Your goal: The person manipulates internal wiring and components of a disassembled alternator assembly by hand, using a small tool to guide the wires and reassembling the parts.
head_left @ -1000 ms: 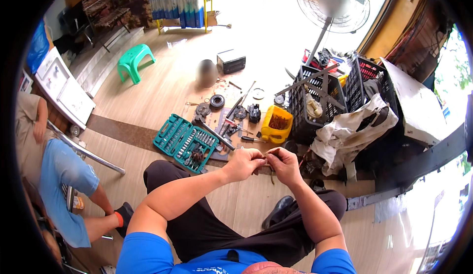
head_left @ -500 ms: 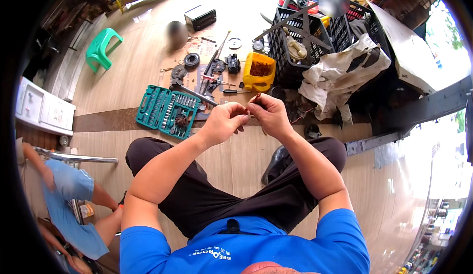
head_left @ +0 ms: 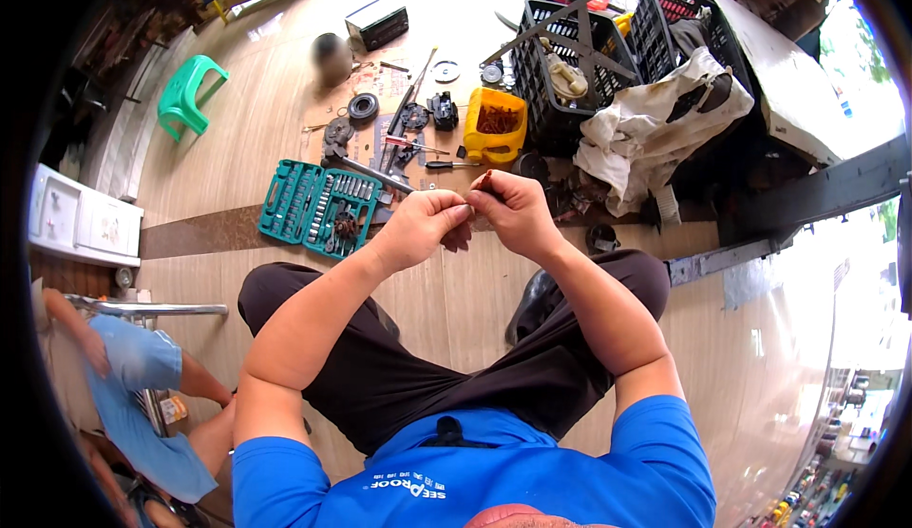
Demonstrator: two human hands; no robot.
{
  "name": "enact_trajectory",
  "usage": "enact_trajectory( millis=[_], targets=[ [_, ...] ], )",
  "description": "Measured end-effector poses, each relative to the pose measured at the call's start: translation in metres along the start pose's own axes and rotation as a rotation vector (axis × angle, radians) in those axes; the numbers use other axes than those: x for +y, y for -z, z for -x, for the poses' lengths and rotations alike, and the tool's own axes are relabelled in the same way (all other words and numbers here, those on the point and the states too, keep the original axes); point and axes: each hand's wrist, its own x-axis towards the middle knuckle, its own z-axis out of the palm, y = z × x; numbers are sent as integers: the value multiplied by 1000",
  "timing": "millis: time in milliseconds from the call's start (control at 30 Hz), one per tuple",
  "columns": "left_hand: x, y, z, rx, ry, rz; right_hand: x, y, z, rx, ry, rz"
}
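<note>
In front of my knees, my two hands meet at the fingertips. My right hand (head_left: 518, 213) is closed round a small reddish-brown piece (head_left: 486, 179); its end shows above the curled finger, and its kind is unclear. Thumb and index finger of my left hand (head_left: 421, 229) pinch together against the right thumb, and whatever lies between them is hidden. Just beyond the hands stands a cut-open yellow jug (head_left: 496, 126) with reddish-brown, wire-like bits inside. A screwdriver (head_left: 451, 164) with a dark handle lies beside it.
An opened green socket set (head_left: 318, 207) lies left of my hands. Metal parts and a black ring (head_left: 363, 106) rest on cardboard. Black crates (head_left: 575, 63) and a stained white cloth (head_left: 655, 129) fill the far right. A green stool (head_left: 190, 96) stands far left; a seated person (head_left: 138, 367) is lower left.
My hands have drawn slightly closer together, the right one shifting left and up. The surroundings have slid slightly up and left in the view.
</note>
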Motion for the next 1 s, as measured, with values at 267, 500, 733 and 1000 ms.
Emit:
enact_trajectory(
  millis=[267, 500, 733, 1000],
  targets=[
    [14, 16, -1, 47, 334, 50, 13, -1, 1, 124, 599, 814],
    [15, 15, 4, -71, 365, 232, 9, -7, 0, 124, 640, 761],
    [11, 14, -1, 74, 277, 142, -1, -11, 2, 151, 116, 268],
    [7, 8, -1, 153, 165, -33, 10, -9, -1, 0, -88, 0]
  ],
)
